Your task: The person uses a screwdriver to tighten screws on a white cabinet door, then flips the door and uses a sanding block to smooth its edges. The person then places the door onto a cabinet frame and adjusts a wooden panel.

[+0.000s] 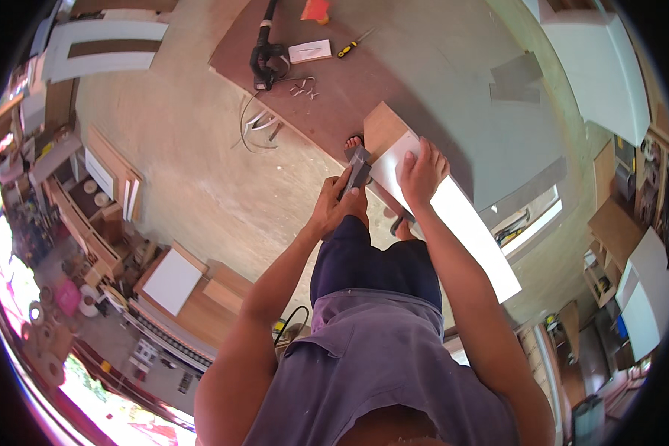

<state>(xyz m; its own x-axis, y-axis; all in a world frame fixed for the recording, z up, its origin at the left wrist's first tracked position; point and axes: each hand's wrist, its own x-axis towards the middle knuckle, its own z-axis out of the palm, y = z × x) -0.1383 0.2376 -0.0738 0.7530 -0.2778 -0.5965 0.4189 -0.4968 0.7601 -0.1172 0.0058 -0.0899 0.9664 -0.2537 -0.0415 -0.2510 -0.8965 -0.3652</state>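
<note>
A long white board with a bare brown section at its far end lies slantwise at the near edge of the worktable. My right hand grips this board near its far part, the thumb on the white face and the fingers bent over toward the right edge. My left hand is closed around a dark grey, block-shaped tool, held just left of the board's edge. Its exact kind is hard to make out, and my fingers hide its lower part. Whether the tool touches the board I cannot tell.
Farther off on the table are a black blower, a small white block, a yellow-and-black screwdriver, and several small scraps. Flat grey pieces lie at the right. Stacked panels and wooden drawers stand at the left.
</note>
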